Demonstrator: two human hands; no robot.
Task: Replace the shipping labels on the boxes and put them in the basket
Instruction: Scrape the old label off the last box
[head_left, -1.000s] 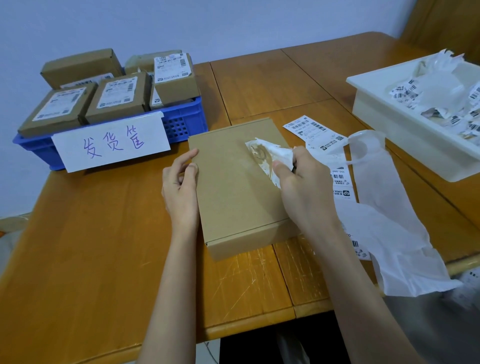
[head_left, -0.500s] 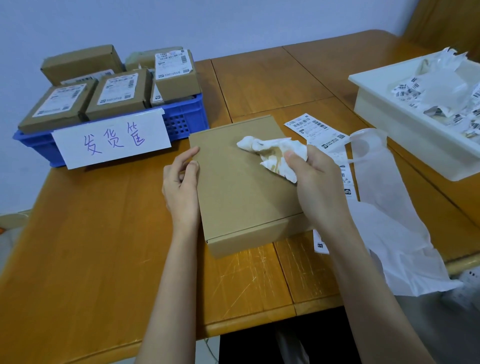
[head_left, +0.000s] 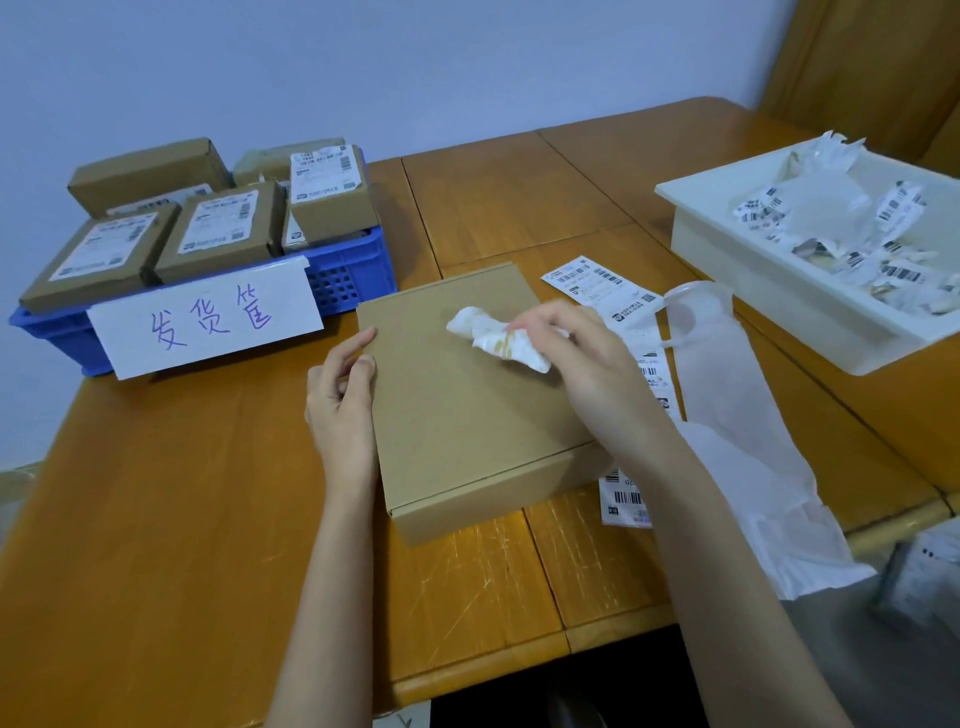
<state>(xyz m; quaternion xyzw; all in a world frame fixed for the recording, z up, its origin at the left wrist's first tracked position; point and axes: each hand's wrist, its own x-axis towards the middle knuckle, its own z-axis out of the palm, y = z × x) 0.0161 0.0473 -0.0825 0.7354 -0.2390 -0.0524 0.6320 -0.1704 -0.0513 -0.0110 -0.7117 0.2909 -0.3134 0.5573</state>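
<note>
A flat brown cardboard box (head_left: 467, 405) lies on the wooden table in front of me, its top bare of any label. My right hand (head_left: 587, 364) holds a crumpled, torn-off old label (head_left: 498, 338) just above the box's top, blurred by motion. My left hand (head_left: 340, 405) rests against the box's left edge, fingers loosely curled on it. To the right of the box lies a strip of fresh shipping labels (head_left: 605, 288), partly under my right arm. The blue basket (head_left: 348, 275) at the back left holds several labelled boxes.
A white paper sign with purple handwriting (head_left: 208, 317) hangs on the basket's front. A white bin (head_left: 769, 291) at the right holds several discarded labels and backing paper. Loose white backing paper (head_left: 737, 415) trails over the table's right front edge.
My right hand has peeled the old label fully off the box, balled it up and lifted it toward the box's far part. The left hand stayed at the left edge.
</note>
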